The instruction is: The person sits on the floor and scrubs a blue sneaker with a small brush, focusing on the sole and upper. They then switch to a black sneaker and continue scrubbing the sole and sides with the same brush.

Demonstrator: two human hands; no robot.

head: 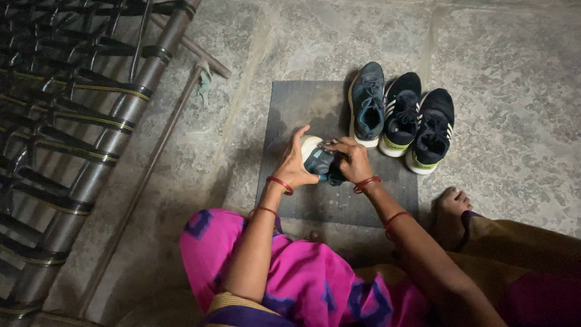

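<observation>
A person sits on the stone floor [502,66] with a dark sneaker [319,161] held between both hands over a dark mat [302,103]. The left hand [295,163] cups the shoe's pale toe end, its fingers curled round the far side and the thumb raised above the toe, so it is closed on the shoe. The right hand [351,158] lies over the top of the shoe near the lacing, fingers bent down onto it and gripping as well; just what the fingertips pinch there is too small to tell. The shoe's long axis runs roughly left to right across the mat, toe toward the left hand, the other end hidden under the right hand. It sits just off the mat's middle, toward the near edge, and whether it rests on the mat or is lifted clear cannot be told.

Three more sneakers [401,112] stand side by side at the mat's far right corner, toes pointing toward the person, touching or nearly so; the right hand is the nearer to them. A bare foot [451,209] rests on the floor just off the mat's near right corner. A metal frame with straps [91,121] lies along the left. No container is in view.
</observation>
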